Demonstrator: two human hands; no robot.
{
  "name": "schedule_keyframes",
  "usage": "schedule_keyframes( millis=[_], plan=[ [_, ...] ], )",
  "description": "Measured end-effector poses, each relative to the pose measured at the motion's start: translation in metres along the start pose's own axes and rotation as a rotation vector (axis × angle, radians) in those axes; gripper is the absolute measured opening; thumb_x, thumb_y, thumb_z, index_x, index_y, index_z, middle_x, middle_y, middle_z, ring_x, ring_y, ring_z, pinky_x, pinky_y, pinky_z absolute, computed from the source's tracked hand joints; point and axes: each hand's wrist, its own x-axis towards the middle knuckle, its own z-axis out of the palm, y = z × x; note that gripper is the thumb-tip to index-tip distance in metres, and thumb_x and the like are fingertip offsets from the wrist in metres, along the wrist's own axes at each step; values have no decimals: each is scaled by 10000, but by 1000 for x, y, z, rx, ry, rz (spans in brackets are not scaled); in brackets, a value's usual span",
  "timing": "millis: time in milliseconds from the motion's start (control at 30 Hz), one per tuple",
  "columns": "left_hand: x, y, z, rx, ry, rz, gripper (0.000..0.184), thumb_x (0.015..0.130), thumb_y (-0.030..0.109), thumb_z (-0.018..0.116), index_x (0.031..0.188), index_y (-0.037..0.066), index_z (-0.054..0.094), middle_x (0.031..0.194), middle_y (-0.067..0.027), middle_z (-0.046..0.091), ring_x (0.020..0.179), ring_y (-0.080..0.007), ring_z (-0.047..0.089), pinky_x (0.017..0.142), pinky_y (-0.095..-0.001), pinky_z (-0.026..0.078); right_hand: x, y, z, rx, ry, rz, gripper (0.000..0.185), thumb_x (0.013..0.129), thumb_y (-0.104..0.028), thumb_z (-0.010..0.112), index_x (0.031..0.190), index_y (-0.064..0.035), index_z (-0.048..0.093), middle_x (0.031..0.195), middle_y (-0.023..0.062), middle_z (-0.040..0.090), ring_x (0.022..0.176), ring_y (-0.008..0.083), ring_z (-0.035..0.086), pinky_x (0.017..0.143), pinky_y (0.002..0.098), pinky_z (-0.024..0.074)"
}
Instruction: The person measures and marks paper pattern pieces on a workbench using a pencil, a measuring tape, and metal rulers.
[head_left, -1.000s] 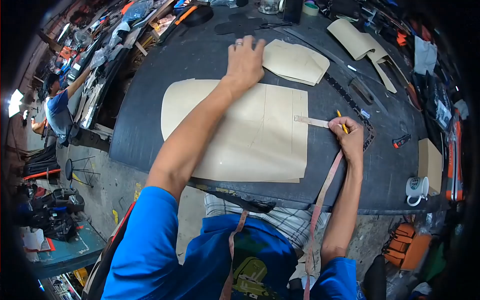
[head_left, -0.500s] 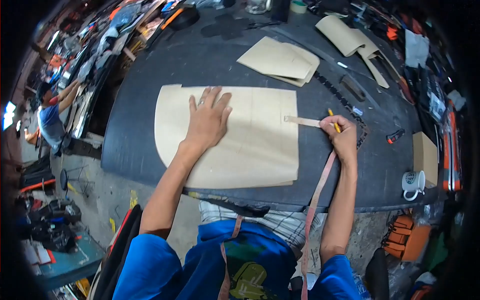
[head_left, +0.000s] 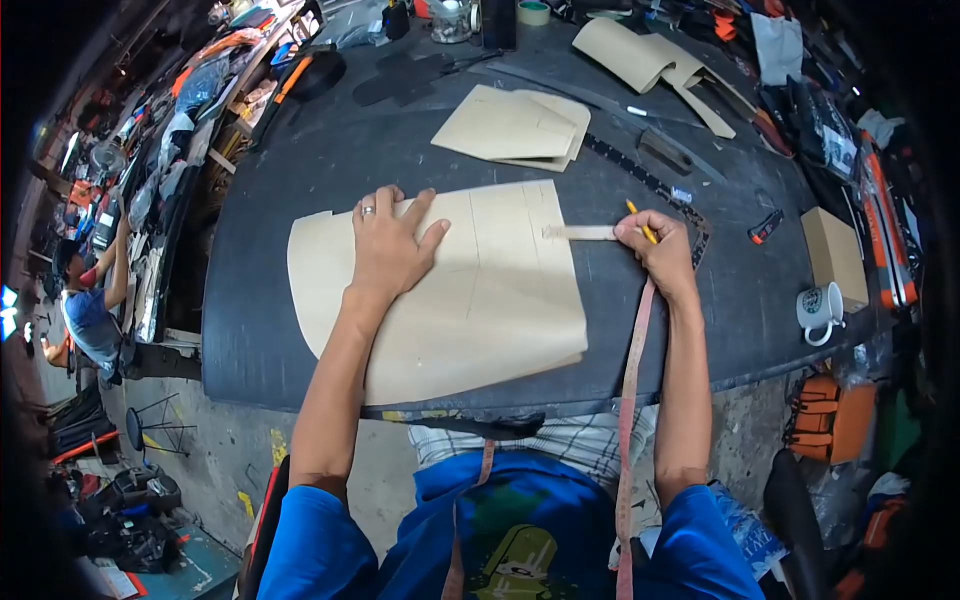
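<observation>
A large beige pattern sheet (head_left: 490, 300) with thin pencil lines lies on the dark work table. My left hand (head_left: 390, 245), a ring on one finger, rests with fingers spread near its upper edge, pressing on it. To the right of the sheet, my right hand (head_left: 657, 245) pinches a pink measuring tape (head_left: 632, 370) and also holds a yellow pencil (head_left: 648, 234). The tape's short end stretches left onto the sheet's right part; its long part hangs down past the table edge towards my blue shirt.
Folded beige pattern pieces (head_left: 515, 125) and a rolled piece (head_left: 625, 55) lie farther back. A dark angled ruler (head_left: 640, 175), a red-black cutter (head_left: 766, 227), a white mug (head_left: 820, 312) and a cardboard box (head_left: 835, 260) are on the right. Another person (head_left: 92, 310) works at far left.
The view has tilted, so the table and sheet appear turned anticlockwise. My left hand's fingers now reach past the sheet's upper edge. My right hand keeps its pinch on the tape.
</observation>
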Motion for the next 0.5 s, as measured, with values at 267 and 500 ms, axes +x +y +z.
schedule_keyframes(
  millis=[267,500],
  plan=[
    [-10,27,-20,-33,-61,-219,587,1062,544,752,1440,97,803,1207,-189,552,1111,-339,503,1060,-487,404,1,0,3,7,18,12,68,1044,-124,841,1032,-59,857,781,-56,653,639,38,460,600,211,364],
    [-22,38,-16,1,19,-285,612,1018,552,812,1410,81,813,1164,-172,545,1089,-321,493,1027,-471,407,2,2,1,12,18,17,69,1037,-128,848,1029,-59,857,792,-47,674,639,43,463,601,212,367]
  ],
)
